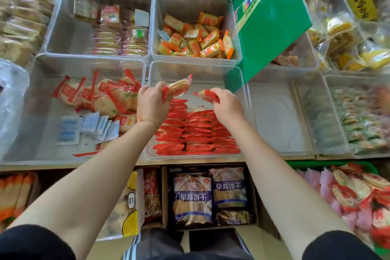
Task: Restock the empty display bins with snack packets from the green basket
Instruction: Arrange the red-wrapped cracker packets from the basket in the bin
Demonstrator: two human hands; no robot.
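Both hands hover over a clear display bin [197, 69] in the front row, centre. Neat rows of red-ended snack packets [196, 133] fill its near half. My left hand [150, 104] grips a red-and-cream snack packet [178, 87] raised above the bin. My right hand [224, 103] pinches a second red snack packet [207, 94] over the back of the bin. The green basket [329, 165] sits low at the right, holding several red and pink packets [358, 192].
To the right stands an empty clear bin [274, 112]. The left bin [42, 112] holds round crackers and blue sachets. An orange-packet bin [196, 38] lies behind. A green cardboard box [272, 17] leans at the back right. Cartons of biscuit bags [211, 196] sit below the counter.
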